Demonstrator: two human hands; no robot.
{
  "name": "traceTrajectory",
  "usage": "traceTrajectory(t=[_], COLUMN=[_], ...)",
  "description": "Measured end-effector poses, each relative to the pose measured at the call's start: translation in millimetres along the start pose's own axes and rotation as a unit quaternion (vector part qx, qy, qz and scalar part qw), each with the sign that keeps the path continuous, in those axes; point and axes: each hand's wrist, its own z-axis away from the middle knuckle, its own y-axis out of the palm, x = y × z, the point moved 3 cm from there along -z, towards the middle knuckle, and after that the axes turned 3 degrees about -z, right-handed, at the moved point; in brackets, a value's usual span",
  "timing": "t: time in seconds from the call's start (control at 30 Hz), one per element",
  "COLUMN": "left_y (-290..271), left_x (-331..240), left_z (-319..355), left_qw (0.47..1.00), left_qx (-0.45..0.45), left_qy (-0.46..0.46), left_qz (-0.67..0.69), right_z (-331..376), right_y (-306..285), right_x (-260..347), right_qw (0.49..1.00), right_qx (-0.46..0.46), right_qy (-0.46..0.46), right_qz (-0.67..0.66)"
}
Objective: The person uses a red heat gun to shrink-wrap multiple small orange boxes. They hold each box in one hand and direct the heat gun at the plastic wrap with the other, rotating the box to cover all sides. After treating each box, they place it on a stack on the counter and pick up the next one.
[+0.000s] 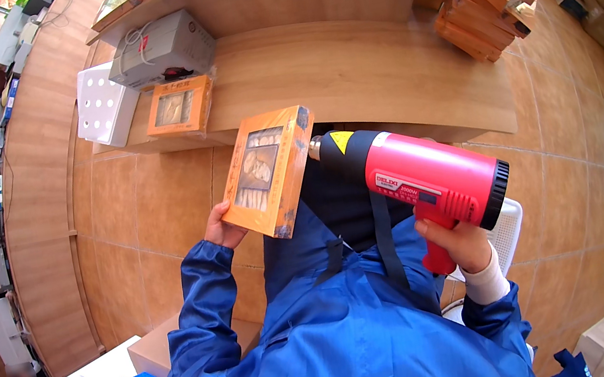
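My left hand (225,227) is closed on the lower left corner of an orange gift box (237,177), which is tilted up above my lap. Through the box's clear windows pale, sliced-looking pieces show in separate compartments. In my right hand (460,241) is a red heat gun (432,169) with a black front and rear cap, gripped by its handle. Its metal nozzle points left at the box's right side and is very close to it; whether they touch I cannot tell.
Ahead stands a wooden desk (328,63). On its left are another orange windowed box (179,107), a grey carton (164,49) and a white box with pale dots (103,106). Stacked orange boxes (476,8) lean at the right end. A brown carton (154,348) sits left of me.
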Motion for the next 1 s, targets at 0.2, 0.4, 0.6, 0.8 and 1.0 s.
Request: traceTrajectory(t=[0.2, 0.4, 0.6, 0.8, 1.0], left_y=[18.8, 31.7, 27.6, 26.4, -3.1], left_x=[-0.6, 12.8, 26.6, 19.3, 10.2], left_z=[-2.0, -44.1, -77.1, -98.4, -130.3], left_qw=[1.000, 0.995, 0.976, 0.961, 0.983], left_qx=[-0.006, -0.083, -0.160, -0.207, -0.148], left_qy=[-0.012, -0.025, -0.070, -0.139, -0.084], left_qz=[-0.012, -0.041, -0.129, -0.123, -0.073], right_z=[-8.3, -19.3, -21.8, -26.0, -25.6], right_y=[-7.9, -8.2, -4.6, -5.5, -1.2], right_x=[1.5, -29.9, -47.2, -58.4, -51.2], right_qw=[0.998, 0.998, 0.996, 0.995, 0.996], right_qx=[-0.058, -0.066, -0.080, -0.093, -0.087], right_qy=[-0.013, 0.009, 0.026, 0.030, 0.016], right_qz=[0.006, 0.010, 0.021, 0.010, 0.028])
